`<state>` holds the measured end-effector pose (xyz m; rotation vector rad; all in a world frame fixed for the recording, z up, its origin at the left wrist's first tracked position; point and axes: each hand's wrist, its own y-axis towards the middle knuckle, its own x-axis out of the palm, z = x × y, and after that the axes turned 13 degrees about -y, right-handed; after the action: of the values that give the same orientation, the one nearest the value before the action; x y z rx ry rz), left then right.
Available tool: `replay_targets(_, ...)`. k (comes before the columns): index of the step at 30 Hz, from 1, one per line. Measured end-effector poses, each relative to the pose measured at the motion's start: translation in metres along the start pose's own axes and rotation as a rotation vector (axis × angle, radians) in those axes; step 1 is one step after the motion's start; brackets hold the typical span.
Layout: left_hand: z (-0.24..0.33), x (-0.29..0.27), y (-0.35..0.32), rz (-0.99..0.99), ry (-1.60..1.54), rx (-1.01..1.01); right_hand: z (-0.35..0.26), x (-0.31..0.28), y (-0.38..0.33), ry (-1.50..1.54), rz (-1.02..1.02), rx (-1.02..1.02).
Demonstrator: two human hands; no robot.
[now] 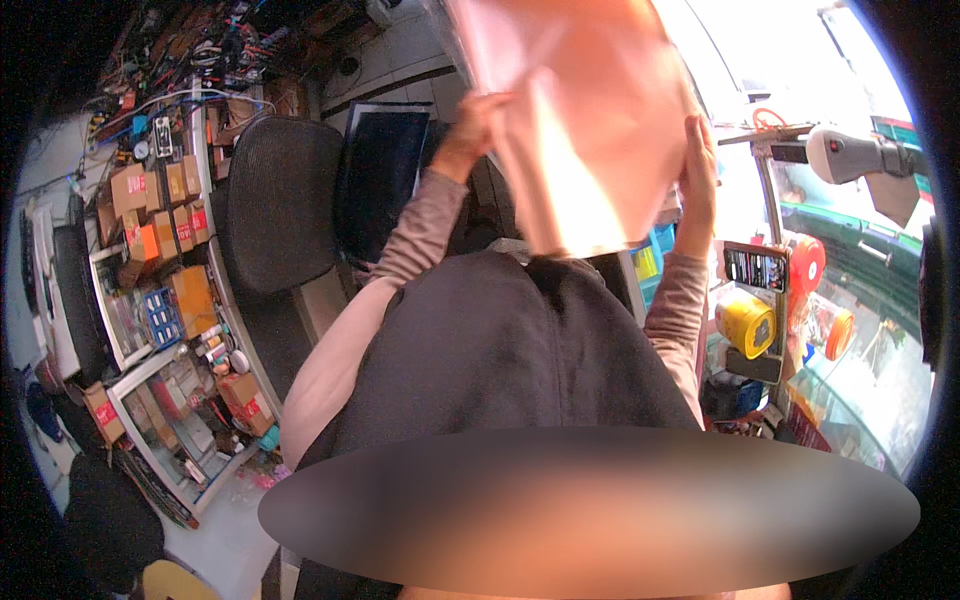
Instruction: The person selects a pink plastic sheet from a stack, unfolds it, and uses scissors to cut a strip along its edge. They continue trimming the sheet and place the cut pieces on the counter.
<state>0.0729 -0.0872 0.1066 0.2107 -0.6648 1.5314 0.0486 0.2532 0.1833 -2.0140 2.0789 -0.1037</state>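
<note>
A large, glossy pink sheet (600, 130) is held up in front of me, and bright light falls across its lower part. Whether it is plastic or paper, I cannot tell. My left hand (475, 135) is closed on its left edge, with the fingertips partly behind the sheet. Along the right edge lies my right hand (698, 180), gripping the sheet with its fingers partly hidden. The top of the sheet runs out of view.
A black mesh chair (283, 205) stands at the left, beside a dark flat panel (385, 170). Farther left, glass shelves carry small cardboard boxes (240, 400). On the right are a yellow container (746, 322), a phone (755, 267), red-lidded jars (806, 262) and a glass counter (850, 390).
</note>
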Motion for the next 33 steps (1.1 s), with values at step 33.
replay_targets(33, 0.116, -0.22, -0.237, 0.715, -0.185, 0.144, 0.105, -0.039, 0.109, -1.024, 0.166, -0.178)
